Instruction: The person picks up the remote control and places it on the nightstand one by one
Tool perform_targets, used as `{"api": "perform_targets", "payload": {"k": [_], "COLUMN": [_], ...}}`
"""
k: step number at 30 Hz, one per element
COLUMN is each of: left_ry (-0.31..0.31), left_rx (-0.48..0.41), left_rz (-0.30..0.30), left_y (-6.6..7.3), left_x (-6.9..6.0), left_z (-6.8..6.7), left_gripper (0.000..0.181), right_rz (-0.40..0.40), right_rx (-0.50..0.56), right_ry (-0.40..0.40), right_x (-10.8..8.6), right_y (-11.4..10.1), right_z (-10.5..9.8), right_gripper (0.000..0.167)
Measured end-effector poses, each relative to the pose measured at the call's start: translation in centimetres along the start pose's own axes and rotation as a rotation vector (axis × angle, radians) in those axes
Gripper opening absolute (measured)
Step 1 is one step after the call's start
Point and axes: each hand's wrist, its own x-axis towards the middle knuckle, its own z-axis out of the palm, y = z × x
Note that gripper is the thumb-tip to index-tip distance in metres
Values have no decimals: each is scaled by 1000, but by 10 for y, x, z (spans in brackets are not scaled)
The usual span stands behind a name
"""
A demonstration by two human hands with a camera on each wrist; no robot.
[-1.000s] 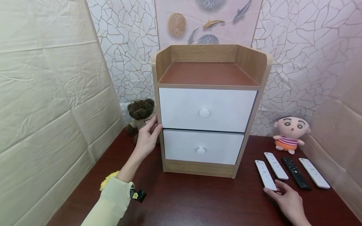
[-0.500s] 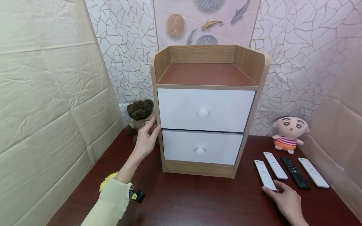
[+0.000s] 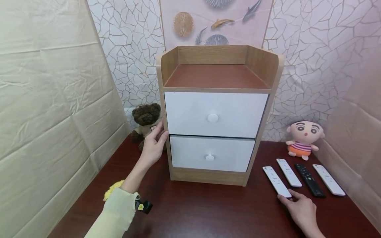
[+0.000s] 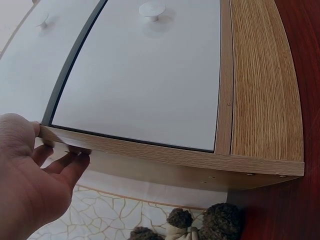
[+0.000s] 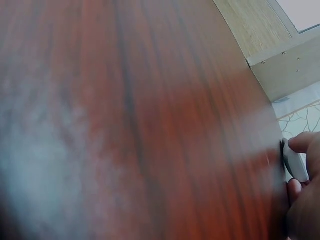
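Observation:
A wooden cabinet [image 3: 208,177] with two closed white drawers stands on the dark red table. My left hand [image 3: 152,148] holds its left side edge at the height of the gap between the drawers; in the left wrist view the thumb of that hand [image 4: 32,185] is at the front edge and the fingers lie along the side panel. At the right, my right hand [image 3: 302,211] pinches the near end of the leftmost white remote [image 3: 276,181], which lies tilted on the table. The right wrist view has the remote [image 5: 296,162] between thumb and fingers of the right hand [image 5: 305,195].
Beside that remote lie a white remote [image 3: 288,172], a black remote [image 3: 310,180] and another white remote [image 3: 328,179]. A plush doll [image 3: 305,138] sits behind them. Left of the cabinet is a brown teddy bear [image 3: 146,115]. Cloth walls [image 3: 59,99] stand at both sides.
The leftmost remote's far end has swung a little to the left, with my right hand at its near end. My left hand stays on the cabinet's side. The head view has shifted slightly.

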Motion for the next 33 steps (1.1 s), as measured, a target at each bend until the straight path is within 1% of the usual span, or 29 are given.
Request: {"api": "perform_targets", "payload": {"k": [8, 16, 21, 28, 33], "left_ry": [-2, -1, 0, 7, 6], "left_rx": [-15, -1, 0, -1, -3], "left_rz": [-12, -16, -23, -11, -5], "left_y": [0, 0, -1, -1, -1], "left_x": [-1, -1, -1, -1, -1], "left_z": [0, -1, -2, -2, 0], "left_gripper": [57, 58, 59, 58, 58], "right_rz": [-19, -10, 24, 111, 148], "right_rx": [8, 35, 41, 74, 134], "right_ry": [87, 155, 186, 218, 254], "right_x": [-3, -7, -8, -8, -12], "right_y": [1, 2, 2, 3, -1], "right_z": [3, 3, 1, -8, -20], "right_gripper": [58, 54, 54, 56, 57]}}
